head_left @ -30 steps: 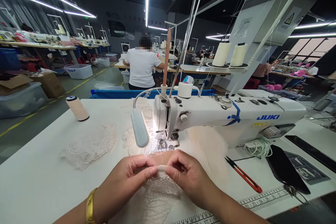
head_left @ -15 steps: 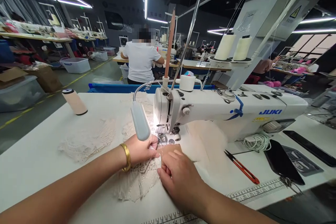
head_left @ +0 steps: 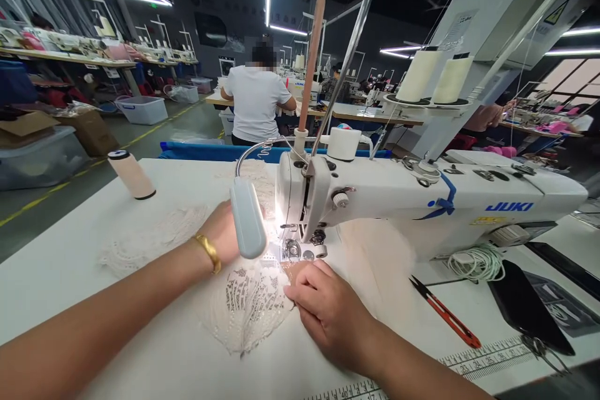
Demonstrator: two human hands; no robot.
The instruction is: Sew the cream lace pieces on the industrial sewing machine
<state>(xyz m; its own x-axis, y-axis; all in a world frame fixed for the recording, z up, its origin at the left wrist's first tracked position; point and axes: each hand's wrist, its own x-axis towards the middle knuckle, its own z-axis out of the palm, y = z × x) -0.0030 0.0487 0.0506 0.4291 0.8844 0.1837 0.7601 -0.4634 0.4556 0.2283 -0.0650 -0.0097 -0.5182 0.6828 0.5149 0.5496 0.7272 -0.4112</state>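
Lace (head_left: pixel 250 312) between hands (head_left: pixel 224 234) (head_left: pixel 325 303), left grip unclear

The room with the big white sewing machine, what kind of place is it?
It looks like a sewing workshop: a sewing machine with lace by it, big thread cones, and a person at another worktable.

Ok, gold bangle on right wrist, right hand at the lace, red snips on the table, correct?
Not quite: the head view shows the gold bangle on the left wrist. Right hand at the lace, red snips on the table: both correct.
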